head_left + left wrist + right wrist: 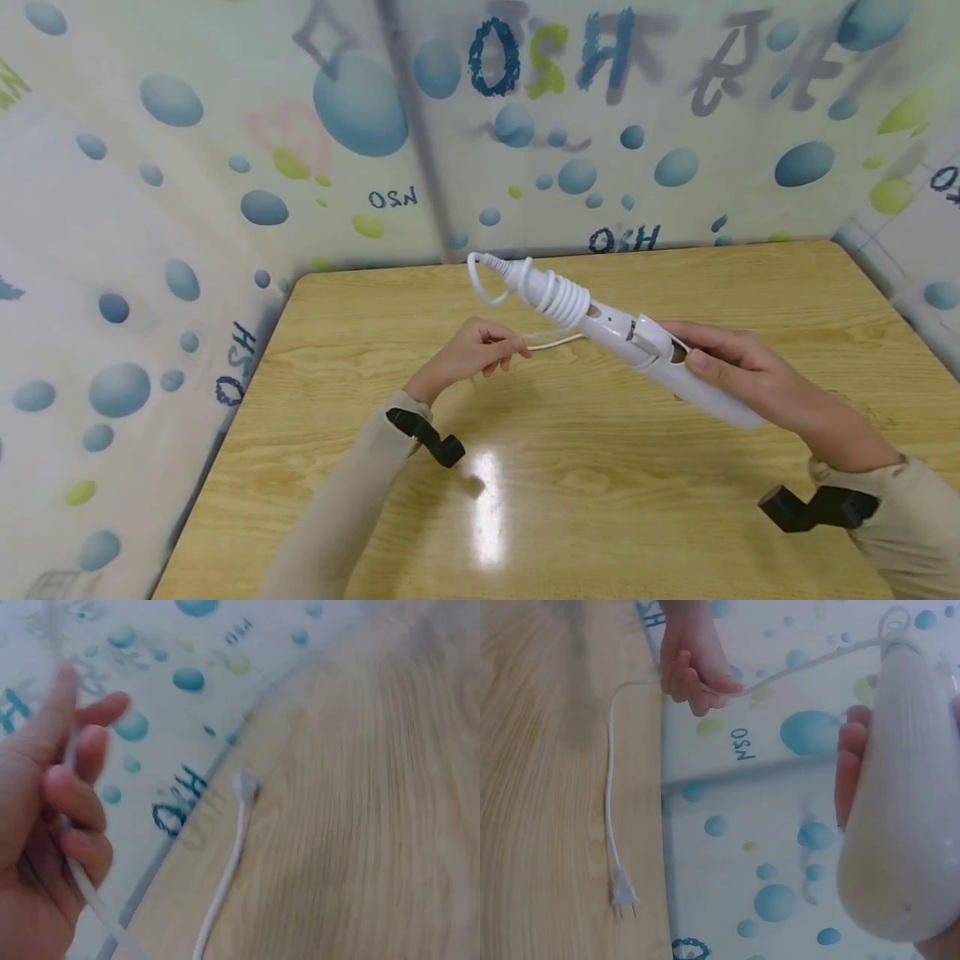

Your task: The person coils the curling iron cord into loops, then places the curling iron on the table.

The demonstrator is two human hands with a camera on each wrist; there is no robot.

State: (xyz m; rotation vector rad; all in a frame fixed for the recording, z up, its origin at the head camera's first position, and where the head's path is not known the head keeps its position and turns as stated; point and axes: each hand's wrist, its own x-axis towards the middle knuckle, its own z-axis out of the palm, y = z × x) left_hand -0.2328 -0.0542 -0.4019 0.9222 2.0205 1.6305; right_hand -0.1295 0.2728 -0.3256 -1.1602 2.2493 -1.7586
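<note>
Right hand (pixel 738 371) grips white hair styler (pixel 626 337) above wood table (pixel 600 500); cord (pixel 564 300) coiled round its upper end. Left hand (pixel 480 350) holds cord's loose run; 2-pin plug (pixel 624 888) on tabletop.

Head view: the wand (pixel 619 330) hid a stretch of the cord (pixel 555 342) and part of the right hand (pixel 750 377); a dark dot (pixel 609 318) on its casing was too small to identify. The lower edge cut off the table (pixel 570 525) and the left sleeve (pixel 337 500). Left wrist view: the left hand (pixel 37 802) was cropped at the left, its index fingertip (pixel 66 676) blurred; the plug (pixel 244 784) lacked sharp detail, and the cord left the frame below. Right wrist view: the wand, cropped at the right, covered most of the right hand; the left forearm (pixel 686 611) was cut off above.
</note>
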